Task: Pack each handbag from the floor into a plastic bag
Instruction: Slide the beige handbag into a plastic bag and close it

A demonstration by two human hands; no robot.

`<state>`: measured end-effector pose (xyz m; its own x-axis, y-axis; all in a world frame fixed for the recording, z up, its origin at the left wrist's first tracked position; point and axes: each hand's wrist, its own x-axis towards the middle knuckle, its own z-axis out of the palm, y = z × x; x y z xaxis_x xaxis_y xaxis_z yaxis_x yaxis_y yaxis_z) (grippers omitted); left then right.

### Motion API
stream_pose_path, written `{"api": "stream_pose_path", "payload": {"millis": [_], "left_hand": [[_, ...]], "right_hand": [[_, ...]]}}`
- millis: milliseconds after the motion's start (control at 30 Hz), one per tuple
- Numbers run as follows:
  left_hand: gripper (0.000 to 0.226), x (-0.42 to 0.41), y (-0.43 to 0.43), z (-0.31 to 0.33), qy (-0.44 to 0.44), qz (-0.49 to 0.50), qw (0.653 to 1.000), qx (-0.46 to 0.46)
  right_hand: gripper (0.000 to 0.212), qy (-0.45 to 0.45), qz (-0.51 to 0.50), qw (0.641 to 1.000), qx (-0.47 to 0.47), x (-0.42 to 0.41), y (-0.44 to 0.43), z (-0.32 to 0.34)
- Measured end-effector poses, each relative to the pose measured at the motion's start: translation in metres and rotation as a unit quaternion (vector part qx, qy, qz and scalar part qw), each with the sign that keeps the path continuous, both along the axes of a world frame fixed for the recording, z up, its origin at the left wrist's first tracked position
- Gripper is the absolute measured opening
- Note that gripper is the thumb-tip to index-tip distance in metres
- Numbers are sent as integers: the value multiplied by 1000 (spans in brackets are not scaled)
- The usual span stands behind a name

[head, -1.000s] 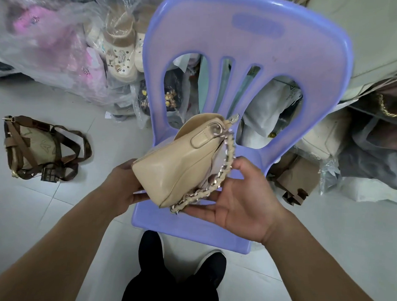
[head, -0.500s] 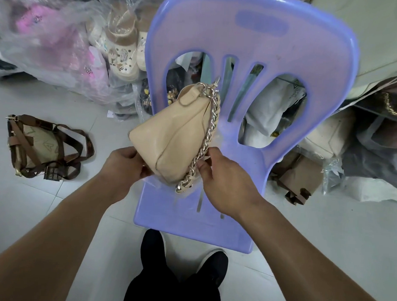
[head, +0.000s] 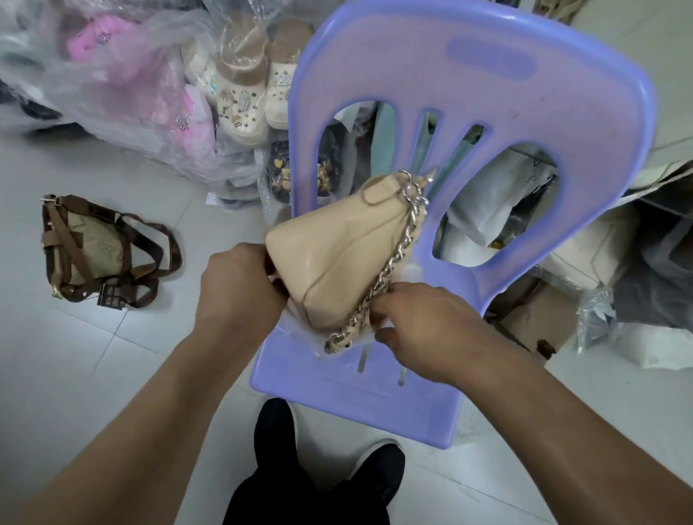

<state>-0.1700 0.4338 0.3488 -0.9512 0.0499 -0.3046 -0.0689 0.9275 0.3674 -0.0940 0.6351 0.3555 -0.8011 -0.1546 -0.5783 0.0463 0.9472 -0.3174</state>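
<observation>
Bare forearms, black trousers (head: 309, 504), black shoes (head: 381, 465).

A beige handbag (head: 329, 261) with silver chain (head: 392, 264), lilac chair (head: 480, 90), and brown-strapped tan bag (head: 90, 249), perhaps monogrammed.

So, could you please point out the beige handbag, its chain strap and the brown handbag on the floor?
beige handbag (head: 329, 257), head view, on its smooth side panel.
chain strap (head: 392, 264), head view, mid-chain.
brown handbag (head: 90, 249), head view, on its tan front panel.

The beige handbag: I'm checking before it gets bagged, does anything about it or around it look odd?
Nothing looks damaged. The beige handbag is held tilted over the purple chair by the left hand and right hand. A brown handbag lies unpacked on the floor, straps sprawled.
</observation>
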Motion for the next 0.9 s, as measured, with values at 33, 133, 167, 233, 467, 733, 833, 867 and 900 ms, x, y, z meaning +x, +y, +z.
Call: {"api": "stream_pose_path", "payload": {"millis": [33, 133, 167, 233, 467, 733, 833, 867, 900], "left_hand": [[24, 2, -1, 2, 30, -4, 1000, 0], [14, 4, -3, 5, 80, 7, 997, 21], [11, 5, -4, 3, 83, 18, 996, 38], [15, 8, -3, 1, 69, 45, 992, 92], [39, 24, -4, -3, -9, 150, 935, 320], [56, 20, -1, -8, -33, 80, 952, 293], [54, 18, -2, -10, -22, 58, 958, 279], [53, 18, -3, -11, -14, 50, 960, 274], [52, 18, -4, -11, -6, 38, 963, 268]], "right_hand": [[15, -10, -5, 1000, -17, 0, 2, 2], [22, -40, -33, 996, -77, 2, 5, 9], [25, -41, -51, 993, -95, 3, 4, 11], [23, -32, -95, 989, -113, 8, 1, 15], [9, 60, -166, 979, -101, 37, -14, 20], [61, 211, -65, 966, -131, 60, -31, -4], [76, 222, -19, 971, -90, 58, -35, -7], [72, 225, -21, 970, -90, 57, -34, -8], [65, 222, -34, 970, -97, 57, -32, -8]]}}
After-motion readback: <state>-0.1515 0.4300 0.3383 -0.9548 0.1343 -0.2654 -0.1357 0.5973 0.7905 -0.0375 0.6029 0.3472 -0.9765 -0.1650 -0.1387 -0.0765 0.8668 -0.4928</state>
